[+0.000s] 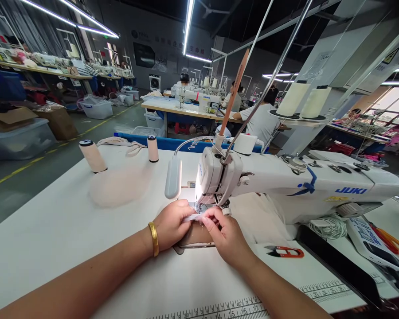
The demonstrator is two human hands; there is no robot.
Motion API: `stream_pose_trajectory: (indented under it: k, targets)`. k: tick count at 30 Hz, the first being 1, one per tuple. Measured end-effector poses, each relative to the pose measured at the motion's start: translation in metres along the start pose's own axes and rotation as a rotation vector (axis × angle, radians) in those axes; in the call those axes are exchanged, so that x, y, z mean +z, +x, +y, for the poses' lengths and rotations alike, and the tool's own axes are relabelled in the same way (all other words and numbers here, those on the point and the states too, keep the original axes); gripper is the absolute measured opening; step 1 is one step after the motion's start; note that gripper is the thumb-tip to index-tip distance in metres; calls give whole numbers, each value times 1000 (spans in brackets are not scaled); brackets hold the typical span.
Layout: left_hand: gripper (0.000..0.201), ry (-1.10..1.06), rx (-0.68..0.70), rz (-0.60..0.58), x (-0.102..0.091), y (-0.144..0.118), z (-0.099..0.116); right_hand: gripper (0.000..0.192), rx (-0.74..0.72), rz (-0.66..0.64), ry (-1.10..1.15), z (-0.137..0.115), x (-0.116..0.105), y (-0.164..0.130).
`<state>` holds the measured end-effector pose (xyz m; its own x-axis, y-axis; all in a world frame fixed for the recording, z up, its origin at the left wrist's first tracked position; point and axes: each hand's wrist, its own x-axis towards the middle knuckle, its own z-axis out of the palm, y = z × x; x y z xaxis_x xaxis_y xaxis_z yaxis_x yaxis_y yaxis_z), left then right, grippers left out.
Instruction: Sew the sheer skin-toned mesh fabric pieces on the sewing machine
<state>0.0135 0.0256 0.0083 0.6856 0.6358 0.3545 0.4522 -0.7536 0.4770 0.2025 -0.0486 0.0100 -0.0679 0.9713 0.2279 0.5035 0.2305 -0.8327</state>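
A narrow strip of white fabric (193,217) stretches between my two hands, just in front of the needle area of a white sewing machine (266,175). My left hand (173,225), with a gold bracelet at the wrist, is closed on the strip's left end. The strip's right end is pinched between the thumb and fingers of my right hand (226,232). Loose threads hang below the strip near my right fingertips. Pale sheer fabric (261,217) lies under the machine arm. The needle itself is partly hidden by the machine head and my fingers.
Orange-handled thread snips (285,252) and a black phone (339,261) lie right of my right hand. Two peach thread cones (93,156) and sheer pale fabric (119,188) are at the left. A lamp (173,178) stands beside the machine head. Co-workers sit beyond.
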Motion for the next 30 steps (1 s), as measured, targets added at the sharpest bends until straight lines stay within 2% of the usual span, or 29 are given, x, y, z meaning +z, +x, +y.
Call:
stream_pose_trajectory:
  k: [8,13,18,30]
  targets:
    - [29,64,88,26,0,-2,-4,23,-26,-3,-37,-4,-5,-3]
    - [26,55,54,14,2,-2,-7,29,44,32,-24,-4,-4,-4]
    - [25,14,-1,21,4,0,-7,32,49,78,-45,-1,-2,-3]
    - [27,48,88,27,8,-1,-11,30,22,57,-45,-1,-1,-2]
